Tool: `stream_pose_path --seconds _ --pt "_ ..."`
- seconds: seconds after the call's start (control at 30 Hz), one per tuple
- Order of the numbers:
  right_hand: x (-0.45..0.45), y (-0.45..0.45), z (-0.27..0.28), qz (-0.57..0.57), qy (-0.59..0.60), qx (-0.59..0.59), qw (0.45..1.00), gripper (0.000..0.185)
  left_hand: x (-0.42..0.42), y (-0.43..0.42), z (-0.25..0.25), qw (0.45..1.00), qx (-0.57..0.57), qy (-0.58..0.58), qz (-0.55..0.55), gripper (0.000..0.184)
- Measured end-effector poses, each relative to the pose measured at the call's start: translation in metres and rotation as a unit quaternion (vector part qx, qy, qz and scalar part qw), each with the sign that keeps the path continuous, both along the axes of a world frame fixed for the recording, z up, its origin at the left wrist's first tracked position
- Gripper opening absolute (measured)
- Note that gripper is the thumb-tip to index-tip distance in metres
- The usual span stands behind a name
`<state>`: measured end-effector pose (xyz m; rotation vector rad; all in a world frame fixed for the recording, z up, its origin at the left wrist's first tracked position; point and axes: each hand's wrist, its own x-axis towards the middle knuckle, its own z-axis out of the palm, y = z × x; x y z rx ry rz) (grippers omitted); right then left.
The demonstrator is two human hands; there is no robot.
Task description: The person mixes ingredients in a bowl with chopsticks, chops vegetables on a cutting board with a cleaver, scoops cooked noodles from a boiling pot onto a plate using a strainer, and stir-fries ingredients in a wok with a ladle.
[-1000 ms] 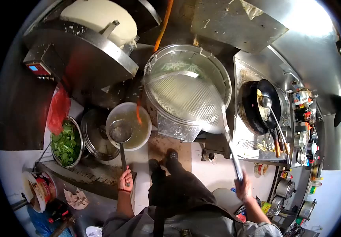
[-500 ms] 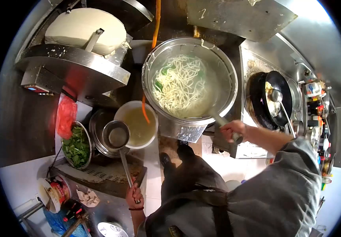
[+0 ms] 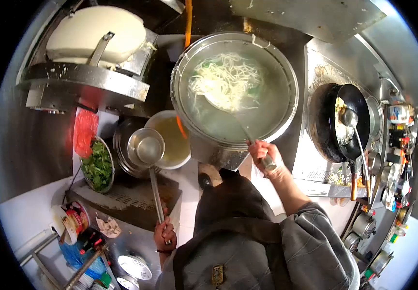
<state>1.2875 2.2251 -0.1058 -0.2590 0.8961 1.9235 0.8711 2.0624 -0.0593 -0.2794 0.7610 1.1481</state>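
Observation:
My left hand (image 3: 165, 234) is closed around the handle of a metal ladle (image 3: 156, 193), whose round bowl is over a white tub (image 3: 182, 162) of cloudy liquid and the metal pots beside it. My right hand (image 3: 266, 157) grips the thick handle of a long-handled skimmer (image 3: 240, 124). The skimmer's head reaches into the large pot (image 3: 293, 104) of cloudy water, partly hidden under pale noodles (image 3: 226, 79). Some green shows among the noodles.
A black wok (image 3: 354, 108) with food and another ladle (image 3: 348, 117) is at the right. Dough (image 3: 95, 34) sits on a metal stand at upper left. Leafy greens (image 3: 97, 164) fill a bowl by a red bag (image 3: 85, 129). Seasoning bottles (image 3: 398, 137) line the right.
My right hand has moved left and in toward me, with the skimmer's head now among the noodles. The noodles have bunched toward the pot's far side. My left hand keeps hold of the ladle.

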Motion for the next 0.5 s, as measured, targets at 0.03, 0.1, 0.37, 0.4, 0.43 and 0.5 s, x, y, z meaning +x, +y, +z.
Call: stream_pose_path --seconds 0.03,0.1,0.37,0.4,0.43,0.5 --pt "0.006 0.013 0.011 0.024 -0.014 -0.051 0.998 0.015 0.001 0.000 0.001 1.000 0.017 0.003 -0.004 0.041" --pt "0.009 0.031 -0.010 0.166 -0.262 0.015 0.950 0.011 -0.005 -0.004 -0.004 0.996 0.060 0.029 -0.052 0.041" --pt "0.025 0.043 -0.054 0.247 -0.424 0.205 0.847 0.010 0.036 0.016 0.061 0.989 0.003 0.129 -0.065 0.047" --pt "0.029 0.037 -0.053 0.244 -0.410 0.192 0.858 0.009 0.038 0.017 0.064 0.989 0.012 0.122 -0.078 0.048" --pt "0.029 0.033 -0.052 0.248 -0.406 0.191 0.858 0.009 0.039 0.017 0.065 0.989 0.022 0.115 -0.092 0.049" --pt "0.032 0.022 -0.050 0.215 -0.320 0.177 0.905 0.009 0.040 0.020 0.066 0.989 0.032 0.101 -0.103 0.050"
